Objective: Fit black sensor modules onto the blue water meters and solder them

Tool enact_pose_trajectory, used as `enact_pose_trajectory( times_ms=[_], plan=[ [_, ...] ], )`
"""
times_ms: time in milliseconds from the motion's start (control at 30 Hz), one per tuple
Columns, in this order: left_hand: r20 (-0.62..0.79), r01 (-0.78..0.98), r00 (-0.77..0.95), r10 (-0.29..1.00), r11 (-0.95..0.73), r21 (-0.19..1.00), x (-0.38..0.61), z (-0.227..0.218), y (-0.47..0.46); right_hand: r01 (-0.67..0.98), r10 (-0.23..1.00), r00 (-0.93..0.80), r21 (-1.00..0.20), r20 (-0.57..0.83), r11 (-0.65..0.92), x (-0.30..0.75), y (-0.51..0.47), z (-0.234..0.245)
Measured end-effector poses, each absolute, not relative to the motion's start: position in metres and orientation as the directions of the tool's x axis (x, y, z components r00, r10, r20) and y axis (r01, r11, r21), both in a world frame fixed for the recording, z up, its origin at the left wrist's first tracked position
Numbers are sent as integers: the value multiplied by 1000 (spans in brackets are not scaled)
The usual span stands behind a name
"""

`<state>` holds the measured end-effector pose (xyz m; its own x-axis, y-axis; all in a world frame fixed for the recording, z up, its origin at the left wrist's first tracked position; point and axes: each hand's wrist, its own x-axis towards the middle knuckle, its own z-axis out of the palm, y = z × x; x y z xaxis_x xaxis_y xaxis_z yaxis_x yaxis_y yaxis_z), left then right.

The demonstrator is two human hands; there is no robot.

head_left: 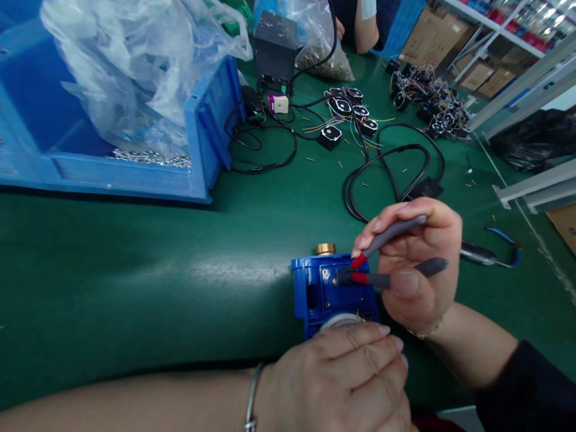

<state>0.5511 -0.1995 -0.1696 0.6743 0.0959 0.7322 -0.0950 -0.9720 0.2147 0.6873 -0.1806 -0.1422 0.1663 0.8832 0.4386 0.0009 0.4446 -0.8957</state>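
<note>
A blue plastic housing (pixel 337 294) lies on the green table in front of me, with a threaded brass fitting (pixel 325 248) at its far end. My right hand (pixel 418 270) grips a pair of pliers (pixel 391 237) with grey and red handles spread apart. Their dark jaws reach down to the housing's top face, near small brass-coloured spots. Across the near end of the housing rests my left hand (pixel 346 378), fingers together and curled over it. It partly covers a white round part (pixel 344 321) with thin wires beside it.
At the left stands a blue bin (pixel 126 174) with a clear plastic bag and small metal parts. A black box (pixel 275 51), looped black cables (pixel 351 186) and small wired black units (pixel 330 137) lie farther back. Another person's arm (pixel 366 27) shows beyond. A dark-handled tool (pixel 479 253) lies right.
</note>
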Motion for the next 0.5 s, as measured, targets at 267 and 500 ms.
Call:
enact_pose_trajectory(
  times_ms=[267,500],
  plan=[
    [736,-103,672,77,-975,196,550,-171,-201,10,897,121,-904,425,427,691,-177,-143],
    [729,-101,681,70,-977,189,551,-171,-199,-46,901,49,-901,430,432,696,-173,-144]
  ],
)
